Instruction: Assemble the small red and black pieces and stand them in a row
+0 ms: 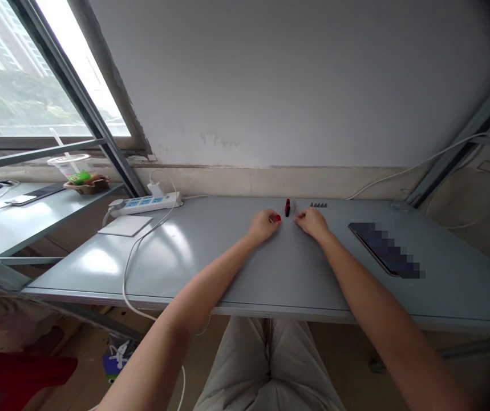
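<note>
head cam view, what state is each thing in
left hand, fingertips on small red piece
right hand, resting on grey tabletop
black-and-red piece, upright
small dark pieces, lined up in a row
white power strip, one plug in
dark tablet, lying flat, pixelated
plastic cup, straw in it

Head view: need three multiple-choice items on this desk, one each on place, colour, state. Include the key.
1. Where is the white power strip on the desk?
A back left
B front right
C beside the tablet

2. What colour is the small item by the left hand?
A green
B red
C white

3. State of the right hand?
A lowered to the desk
B raised in the air
C clasped with the left

1 A: the strip lies along the back edge, left of the hands.
2 B: it shows red at the fingers.
3 A: it sits on the desktop.
</note>
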Available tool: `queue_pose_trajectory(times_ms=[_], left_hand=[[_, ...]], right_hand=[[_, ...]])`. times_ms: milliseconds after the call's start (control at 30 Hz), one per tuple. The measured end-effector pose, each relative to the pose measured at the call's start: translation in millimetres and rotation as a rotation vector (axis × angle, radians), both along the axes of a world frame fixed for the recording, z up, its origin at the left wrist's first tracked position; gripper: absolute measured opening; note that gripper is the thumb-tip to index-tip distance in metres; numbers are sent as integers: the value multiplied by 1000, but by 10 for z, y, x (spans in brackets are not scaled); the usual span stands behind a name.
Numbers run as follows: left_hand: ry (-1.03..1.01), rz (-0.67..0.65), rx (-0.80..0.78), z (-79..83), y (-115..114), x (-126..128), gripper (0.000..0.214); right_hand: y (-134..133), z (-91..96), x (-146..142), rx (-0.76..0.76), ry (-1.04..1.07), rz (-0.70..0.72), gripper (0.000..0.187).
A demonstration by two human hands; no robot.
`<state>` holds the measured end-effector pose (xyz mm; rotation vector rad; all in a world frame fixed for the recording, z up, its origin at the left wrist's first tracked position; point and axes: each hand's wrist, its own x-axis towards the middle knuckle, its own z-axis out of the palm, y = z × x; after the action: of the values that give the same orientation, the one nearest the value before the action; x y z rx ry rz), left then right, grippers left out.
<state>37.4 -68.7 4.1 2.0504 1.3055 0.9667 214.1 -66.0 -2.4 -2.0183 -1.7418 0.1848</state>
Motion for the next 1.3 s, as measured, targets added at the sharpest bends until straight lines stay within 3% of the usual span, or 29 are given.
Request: queue_pose_trajectory(times_ms=[500, 700, 800, 900, 1000, 1133, 1300], left_hand=[[-21, 75, -49, -95, 211, 408, 6], [117, 125, -95, -157, 247, 437, 7], [204, 130, -46, -134, 200, 421, 9], [225, 124, 71, -86, 99, 387, 25], [260, 45, 167, -32, 8, 340, 39], [343, -31, 209, 12, -14, 263, 30], [340, 26, 273, -33, 30, 172, 21]], right_hand=[[32, -73, 29, 6, 3, 14, 19], [13, -31, 18, -41, -15, 10, 21], [19, -40, 24, -37, -16, 18, 22], [30, -64, 35, -23, -21, 28, 21], [39, -84, 43, -14, -29, 23, 23], [42, -84, 36, -6, -40, 19, 24], [32, -59, 11, -28, -32, -4, 26]])
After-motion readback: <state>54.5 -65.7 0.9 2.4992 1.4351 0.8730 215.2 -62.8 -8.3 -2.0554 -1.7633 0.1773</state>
